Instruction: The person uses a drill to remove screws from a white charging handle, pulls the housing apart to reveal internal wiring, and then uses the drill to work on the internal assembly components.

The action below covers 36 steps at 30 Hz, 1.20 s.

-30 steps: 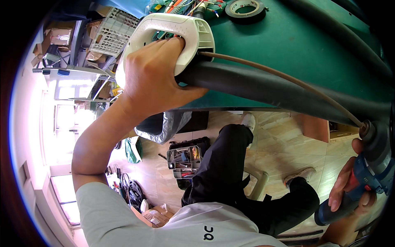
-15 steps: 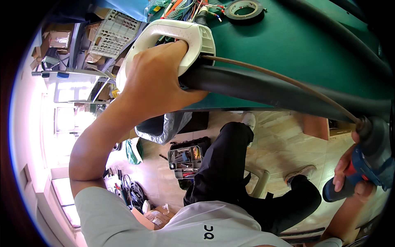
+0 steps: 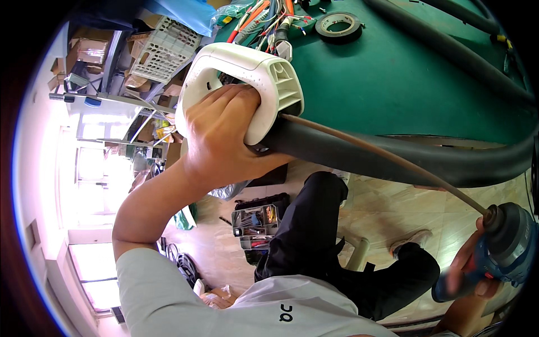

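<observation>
My left hand point(image 3: 222, 135) grips a white plastic handle housing point(image 3: 275, 78) at the table's near edge, fingers curled through its opening. A thick black tube or cable point(image 3: 359, 157) runs rightward from beneath it, beside my thumb. My right hand point(image 3: 466, 264) holds a blue cordless drill point(image 3: 505, 247) at lower right, partly blurred. A long, thin brownish rod point(image 3: 382, 156) extends from the drill's chuck into the side of the housing; its far end is hidden.
The green tabletop point(image 3: 387, 101) holds wires point(image 3: 269, 19), black tape point(image 3: 338, 27) and more black tubing point(image 3: 426, 50). Left are shelves with a white crate point(image 3: 165, 48). Below are an open toolbox point(image 3: 255, 222), coiled cables point(image 3: 185, 264) and my legs.
The housing and my left hand have moved down and slightly right. The drill is lower, the rod slopes more steeply, and the black tube hangs farther over the table edge.
</observation>
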Tool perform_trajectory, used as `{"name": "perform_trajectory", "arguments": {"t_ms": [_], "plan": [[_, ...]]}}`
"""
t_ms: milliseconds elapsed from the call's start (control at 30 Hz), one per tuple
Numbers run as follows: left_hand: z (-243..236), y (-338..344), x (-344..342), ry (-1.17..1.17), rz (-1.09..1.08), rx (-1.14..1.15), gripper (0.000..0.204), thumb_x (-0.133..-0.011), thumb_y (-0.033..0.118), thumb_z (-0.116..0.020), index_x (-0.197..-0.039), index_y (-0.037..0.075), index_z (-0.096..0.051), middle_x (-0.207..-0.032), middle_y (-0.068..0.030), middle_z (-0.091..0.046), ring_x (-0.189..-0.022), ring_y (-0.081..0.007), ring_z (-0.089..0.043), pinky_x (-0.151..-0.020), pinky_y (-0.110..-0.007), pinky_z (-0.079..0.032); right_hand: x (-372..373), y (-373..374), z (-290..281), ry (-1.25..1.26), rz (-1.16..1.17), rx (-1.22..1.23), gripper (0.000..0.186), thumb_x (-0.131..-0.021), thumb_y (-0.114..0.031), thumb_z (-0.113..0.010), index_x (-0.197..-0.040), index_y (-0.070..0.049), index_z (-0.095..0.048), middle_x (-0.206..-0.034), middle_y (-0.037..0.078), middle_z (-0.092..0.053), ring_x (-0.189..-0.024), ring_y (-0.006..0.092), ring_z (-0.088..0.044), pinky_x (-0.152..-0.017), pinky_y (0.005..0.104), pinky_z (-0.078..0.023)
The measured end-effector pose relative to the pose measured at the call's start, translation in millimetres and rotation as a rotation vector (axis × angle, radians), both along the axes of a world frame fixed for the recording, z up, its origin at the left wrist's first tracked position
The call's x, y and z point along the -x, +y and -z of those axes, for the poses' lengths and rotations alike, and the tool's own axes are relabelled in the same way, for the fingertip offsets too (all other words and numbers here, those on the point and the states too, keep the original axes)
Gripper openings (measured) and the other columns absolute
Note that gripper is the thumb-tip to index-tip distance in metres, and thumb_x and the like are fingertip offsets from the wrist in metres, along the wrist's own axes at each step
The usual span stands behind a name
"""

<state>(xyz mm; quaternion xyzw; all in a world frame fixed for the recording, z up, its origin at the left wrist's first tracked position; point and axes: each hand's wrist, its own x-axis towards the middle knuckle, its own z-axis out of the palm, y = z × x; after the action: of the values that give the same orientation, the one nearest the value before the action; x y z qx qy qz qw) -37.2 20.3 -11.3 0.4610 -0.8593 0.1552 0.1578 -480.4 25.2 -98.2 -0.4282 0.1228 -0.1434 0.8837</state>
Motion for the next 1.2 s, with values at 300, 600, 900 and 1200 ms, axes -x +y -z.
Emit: {"name": "perform_trajectory", "arguments": {"t_ms": [300,600,900,1200], "plan": [[7.7,4.2,7.5,-0.058,0.016,0.053,0.053,-0.052,0.028,-0.086,-0.088,-0.003,-0.062,-0.078,-0.0158,-0.063,-0.071,-0.0341,-0.064,-0.069,-0.039,-0.053,11.8,-23.3,0.4,0.344,-0.243,-0.238,0.047,-0.087,-0.029,-0.067,-0.126,-0.004,-0.055,-0.114,0.027,-0.061,-0.108,0.0376,-0.061,-0.075,0.0478,-0.056],[-18.6,1.7,9.7,-0.030,-0.186,-0.374,0.058,-0.054,0.024,-0.088,-0.098,-0.002,-0.059,-0.089,-0.0150,-0.062,-0.082,-0.0298,-0.062,-0.074,-0.037,-0.049,-9.6,-11.7,-25.7,0.481,0.001,-0.048,0.044,-0.084,-0.031,-0.069,-0.120,-0.006,-0.061,-0.101,0.023,-0.064,-0.075,0.0291,-0.067,-0.061,0.0371,-0.056],[-35.2,-34.6,19.8,-0.256,-0.425,-0.809,0.055,-0.060,0.038,-0.085,-0.086,-0.003,-0.061,-0.081,-0.0173,-0.062,-0.076,-0.0327,-0.062,-0.070,-0.037,-0.049,-15.4,-20.4,0.8,0.376,-0.022,0.097,0.039,-0.074,-0.008,-0.073,-0.107,0.004,-0.056,-0.078,0.012,-0.067,-0.069,0.0169,-0.067,-0.064,0.0246,-0.054],[-21.1,-34.4,6.1,-0.286,-0.158,-0.610,0.052,-0.055,0.043,-0.081,-0.075,-0.001,-0.064,-0.067,-0.0149,-0.062,-0.063,-0.0338,-0.062,-0.066,-0.039,-0.051,-23.2,-28.8,-8.3,0.325,0.136,-0.126,0.049,-0.080,-0.018,-0.072,-0.116,0.010,-0.052,-0.089,0.019,-0.065,-0.064,0.0169,-0.064,-0.056,0.0234,-0.050]]}}
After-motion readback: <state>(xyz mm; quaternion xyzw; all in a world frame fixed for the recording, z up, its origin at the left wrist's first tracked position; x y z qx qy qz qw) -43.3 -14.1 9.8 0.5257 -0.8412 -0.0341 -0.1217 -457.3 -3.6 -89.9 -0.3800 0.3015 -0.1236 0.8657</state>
